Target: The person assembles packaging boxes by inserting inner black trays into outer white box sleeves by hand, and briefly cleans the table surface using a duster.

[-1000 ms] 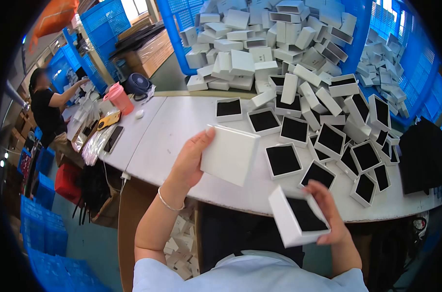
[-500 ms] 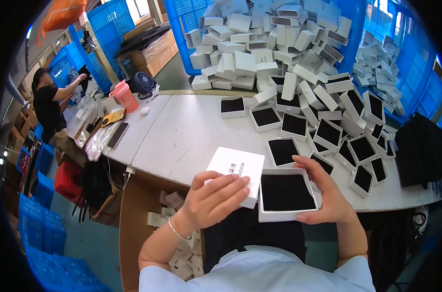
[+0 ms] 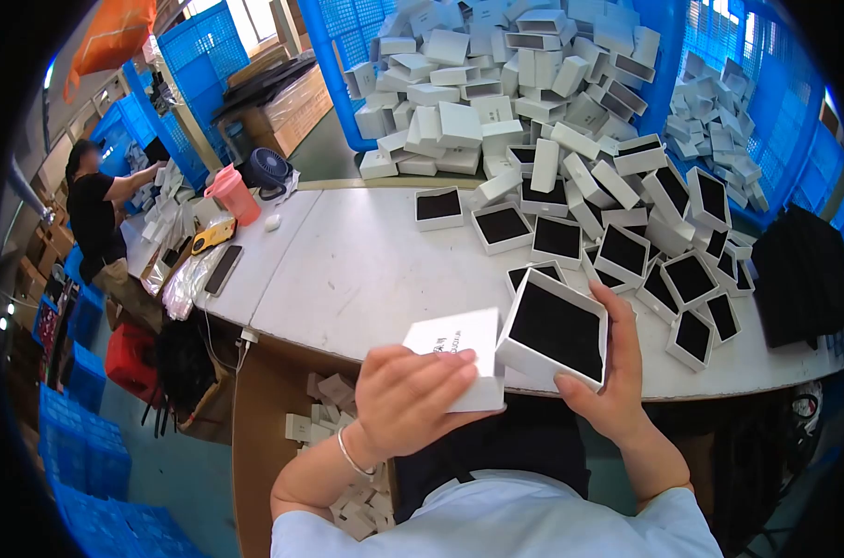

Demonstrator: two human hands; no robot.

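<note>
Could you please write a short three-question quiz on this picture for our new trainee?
1. Which hand holds the printed white box part?
2. True or false: the pink jug stands inside a blue crate.
3. What colour shows inside the open box in the right hand? (a) white (b) black (c) blue

Key:
1. The left hand.
2. False; it stands on the table.
3. b
</note>
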